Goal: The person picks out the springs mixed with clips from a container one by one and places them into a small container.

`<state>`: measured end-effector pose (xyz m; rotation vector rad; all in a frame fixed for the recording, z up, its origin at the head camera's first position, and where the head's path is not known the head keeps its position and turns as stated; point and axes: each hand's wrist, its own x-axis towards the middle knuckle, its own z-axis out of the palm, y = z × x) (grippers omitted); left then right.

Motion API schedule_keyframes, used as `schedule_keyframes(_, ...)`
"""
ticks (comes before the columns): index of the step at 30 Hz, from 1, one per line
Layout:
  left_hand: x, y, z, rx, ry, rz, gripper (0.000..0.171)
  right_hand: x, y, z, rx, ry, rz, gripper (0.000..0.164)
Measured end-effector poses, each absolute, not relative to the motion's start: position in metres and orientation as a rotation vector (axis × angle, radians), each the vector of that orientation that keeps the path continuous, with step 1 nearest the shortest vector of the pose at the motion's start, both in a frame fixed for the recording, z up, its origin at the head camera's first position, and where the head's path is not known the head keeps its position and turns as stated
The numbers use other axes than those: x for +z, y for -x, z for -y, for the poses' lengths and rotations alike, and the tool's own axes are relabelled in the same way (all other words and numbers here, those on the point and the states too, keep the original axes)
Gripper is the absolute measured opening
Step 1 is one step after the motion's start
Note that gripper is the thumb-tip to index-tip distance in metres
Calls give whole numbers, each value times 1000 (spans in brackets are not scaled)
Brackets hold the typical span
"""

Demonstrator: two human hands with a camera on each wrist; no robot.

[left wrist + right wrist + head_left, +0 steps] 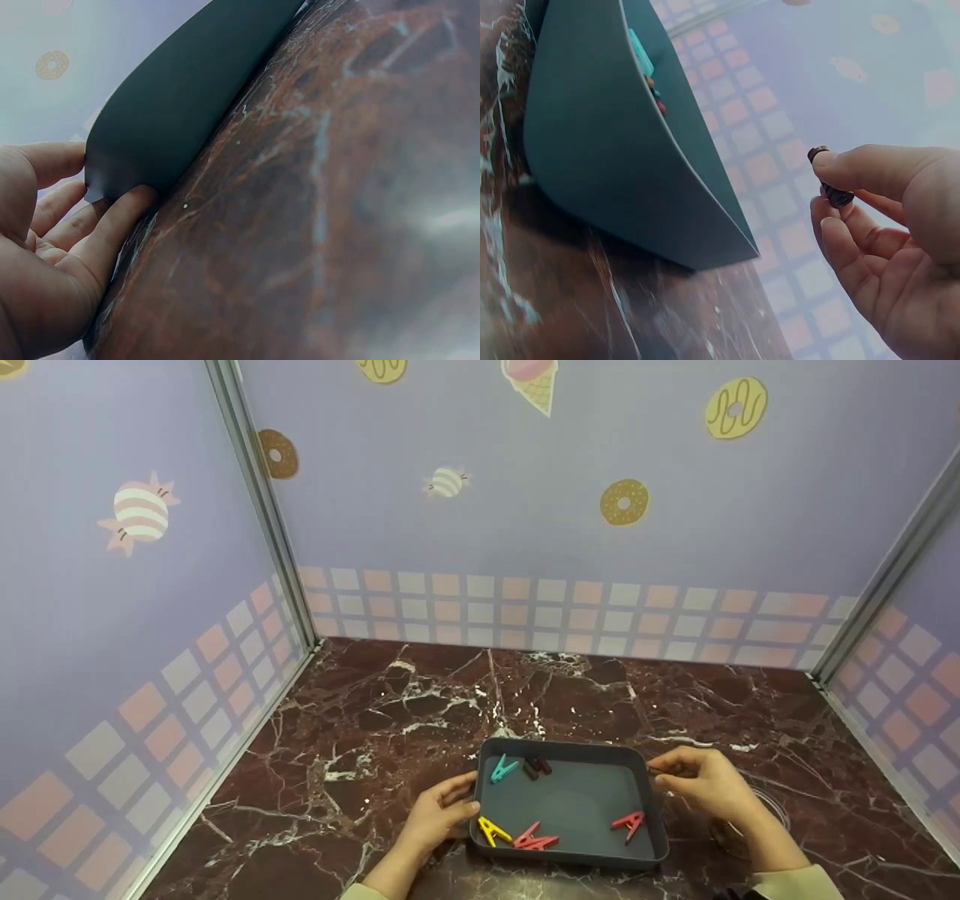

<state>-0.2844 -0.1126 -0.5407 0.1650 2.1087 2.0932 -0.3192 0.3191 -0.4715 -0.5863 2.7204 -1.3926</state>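
Observation:
A dark grey rectangular tray (577, 802) lies on the table in the head view. My left hand (441, 814) rests at its left side, thumb at the rim and fingers against the outer wall. Just off the tray's right rim, my right hand (705, 780) pinches a small dark brown piece (834, 196) between thumb and fingertips; its kind is unclear. In the tray lie a turquoise clothespin (503, 769), a yellow clothespin (494, 832), red clothespins (534, 840) at the front, another red clothespin (630, 823) at right, and small dark brown pieces (537, 767) at the back left.
A clear round container (731, 840) stands right of the tray, partly hidden under the right forearm. The dark red marbled table (360, 757) is enclosed by lilac panels (525, 532) at the back and both sides.

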Motion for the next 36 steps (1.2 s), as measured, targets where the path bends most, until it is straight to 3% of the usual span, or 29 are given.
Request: schedule_keyframes(36, -542, 284, 113, 2096, -170, -2096, 60, -472, 279, -424, -1182, 290, -2800, 30)
